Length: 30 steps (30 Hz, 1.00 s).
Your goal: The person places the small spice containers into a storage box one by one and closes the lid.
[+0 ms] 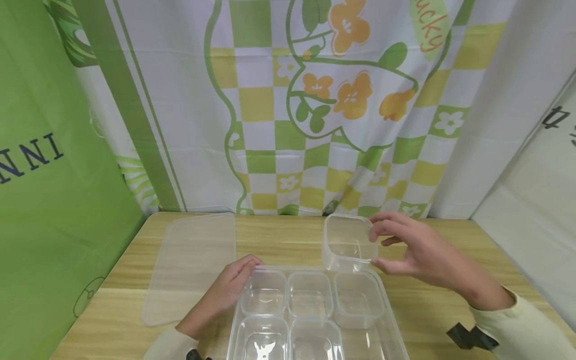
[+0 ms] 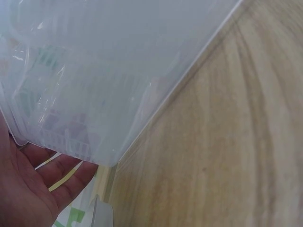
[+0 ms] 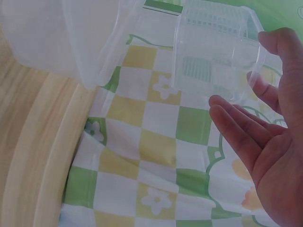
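Observation:
My left hand [image 1: 234,277] grips the far left corner of a large clear plastic box [image 2: 118,85]. In the left wrist view its fingers lie against the outer wall near the corner. Several small square containers stand in rows inside the box, including an upright far right container [image 1: 358,300]. Beyond the box's far right corner, my right hand [image 1: 418,245] holds a small clear square container [image 1: 346,245] aloft. Thumb and index finger pinch its rim in the right wrist view, while the other fingers [image 3: 236,125] extend loosely beside it.
A flat translucent lid [image 1: 193,265] lies on the wooden table [image 1: 279,235] left of the box. At the table's back edge hangs a checked, flowered curtain [image 1: 261,135]. A green cloth [image 1: 58,215] closes the left side, a white cloth [image 1: 526,200] the right.

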Each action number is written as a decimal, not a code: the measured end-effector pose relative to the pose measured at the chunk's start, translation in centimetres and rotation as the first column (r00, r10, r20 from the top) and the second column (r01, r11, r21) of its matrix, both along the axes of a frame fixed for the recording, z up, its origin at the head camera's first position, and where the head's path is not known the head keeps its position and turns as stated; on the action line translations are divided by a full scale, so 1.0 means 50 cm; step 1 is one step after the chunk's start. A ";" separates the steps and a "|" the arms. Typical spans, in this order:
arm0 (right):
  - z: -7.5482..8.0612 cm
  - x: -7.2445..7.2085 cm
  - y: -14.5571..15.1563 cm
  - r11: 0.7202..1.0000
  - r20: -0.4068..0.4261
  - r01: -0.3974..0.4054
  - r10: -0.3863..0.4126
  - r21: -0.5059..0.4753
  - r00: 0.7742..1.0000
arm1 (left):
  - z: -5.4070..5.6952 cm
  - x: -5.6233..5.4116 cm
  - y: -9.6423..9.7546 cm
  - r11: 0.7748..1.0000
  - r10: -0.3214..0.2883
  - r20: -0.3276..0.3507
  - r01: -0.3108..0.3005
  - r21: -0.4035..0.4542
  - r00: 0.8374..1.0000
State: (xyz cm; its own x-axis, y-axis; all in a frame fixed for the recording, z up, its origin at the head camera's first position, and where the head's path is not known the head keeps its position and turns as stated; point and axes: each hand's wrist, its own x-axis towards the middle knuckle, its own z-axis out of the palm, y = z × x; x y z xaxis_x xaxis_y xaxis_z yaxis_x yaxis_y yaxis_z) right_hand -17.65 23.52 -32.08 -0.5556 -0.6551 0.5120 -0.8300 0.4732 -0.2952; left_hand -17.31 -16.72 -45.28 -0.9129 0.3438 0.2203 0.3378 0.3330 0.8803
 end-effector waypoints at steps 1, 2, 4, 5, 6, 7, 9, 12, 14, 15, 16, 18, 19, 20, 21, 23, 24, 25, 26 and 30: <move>-0.002 0.004 0.001 1.000 -0.002 -0.002 0.002 -0.002 1.000 | 0.000 0.000 0.000 1.000 0.000 0.001 0.000 -0.001 1.000; -0.005 0.008 0.003 1.000 0.000 -0.003 0.003 -0.003 1.000 | 0.000 0.000 0.000 1.000 0.000 0.001 0.000 -0.001 1.000; -0.008 0.018 0.006 1.000 0.009 -0.002 0.002 -0.004 1.000 | 0.000 0.000 0.000 1.000 -0.001 0.001 0.001 -0.001 1.000; -0.010 0.022 0.007 1.000 0.014 -0.002 0.002 -0.006 1.000 | 0.000 0.000 0.000 1.000 -0.001 0.000 0.001 -0.002 1.000; -0.011 0.027 0.008 1.000 0.018 -0.001 0.001 -0.004 1.000 | -0.001 0.000 0.000 1.000 -0.001 0.000 0.001 -0.003 1.000; -0.013 0.033 0.009 1.000 0.021 0.001 -0.001 -0.002 1.000 | -0.001 0.000 0.000 1.000 0.000 -0.001 0.000 -0.004 1.000; -0.015 0.043 0.009 1.000 0.035 -0.001 0.001 -0.003 0.999 | -0.001 0.000 0.000 1.000 0.004 -0.005 -0.004 -0.008 1.000; -0.018 0.058 0.008 1.000 0.044 -0.007 0.007 -0.003 0.999 | 0.000 0.000 -0.001 1.000 0.007 -0.008 -0.007 -0.010 1.000; -0.022 0.068 0.007 1.000 0.043 -0.013 0.014 -0.011 0.999 | 0.000 0.000 -0.001 1.000 0.007 -0.009 -0.007 -0.009 1.000; -0.023 0.073 0.007 1.000 0.035 -0.014 0.015 -0.012 0.999 | 0.000 0.000 -0.001 1.000 0.005 -0.008 -0.005 -0.009 1.000; -0.025 0.078 0.007 1.000 0.028 -0.015 0.016 -0.014 0.999 | 0.000 0.000 -0.001 1.000 0.003 -0.006 -0.003 -0.007 1.000; -0.028 0.089 0.009 1.000 0.011 -0.013 0.013 -0.015 1.000 | 0.001 0.000 -0.001 1.000 0.000 -0.004 0.000 -0.008 1.000; -0.029 0.094 0.011 1.000 0.009 -0.012 0.012 -0.015 1.000 | 0.001 0.000 -0.001 1.000 -0.002 0.001 0.002 -0.007 1.000; -0.030 0.099 0.014 1.000 0.008 -0.010 0.010 -0.012 1.000 | 0.001 0.000 0.000 1.000 -0.002 0.004 0.002 -0.005 1.000; -0.031 0.103 0.016 1.000 0.009 -0.008 0.008 -0.010 1.000 | 0.002 0.000 0.001 1.000 -0.001 0.004 0.001 -0.004 1.000; -0.032 0.111 0.021 1.000 -0.001 -0.010 0.010 -0.003 1.000 | 0.003 0.000 0.001 1.000 0.003 0.010 -0.003 -0.001 1.000; -0.032 0.114 0.023 1.000 -0.006 -0.011 0.011 0.003 1.000 | 0.003 0.000 0.002 1.000 0.007 0.015 -0.007 -0.001 1.000; -0.033 0.117 0.025 1.000 -0.009 -0.010 0.011 0.007 1.000 | 0.004 0.000 0.002 1.000 0.010 0.018 -0.010 -0.001 1.000; -0.034 0.121 0.027 1.000 -0.021 -0.013 0.013 0.010 1.000 | 0.004 0.001 0.003 1.000 0.012 0.018 -0.012 -0.004 1.000; -0.039 0.138 0.035 1.000 -0.065 0.001 0.001 0.027 0.998 | 0.004 0.002 0.004 1.000 0.015 0.019 -0.015 -0.014 1.000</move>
